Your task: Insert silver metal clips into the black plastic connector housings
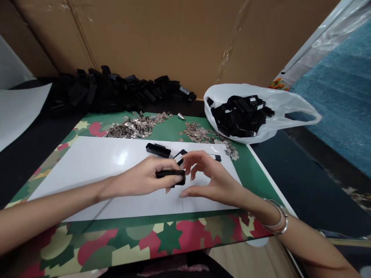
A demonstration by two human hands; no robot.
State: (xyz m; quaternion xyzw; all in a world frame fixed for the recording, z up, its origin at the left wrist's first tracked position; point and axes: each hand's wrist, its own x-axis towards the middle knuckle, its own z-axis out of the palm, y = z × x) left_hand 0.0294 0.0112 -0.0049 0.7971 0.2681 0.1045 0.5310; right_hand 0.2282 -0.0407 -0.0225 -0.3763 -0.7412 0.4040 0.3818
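My left hand grips a small black plastic case between thumb and fingers, over the white sheet. Close to the case's right end, my right hand is curved with thumb and fingers apart, and nothing shows between them. A second black plastic piece lies on the sheet just behind my left hand. Another black part shows behind the held case, partly hidden by my fingers. The tip of one more black part sticks out behind my right hand.
Small metal pieces are heaped at the back left and back right of the green patterned board. A metal cone lies between them. Black parts pile along the cardboard wall. A white plastic bag holds more.
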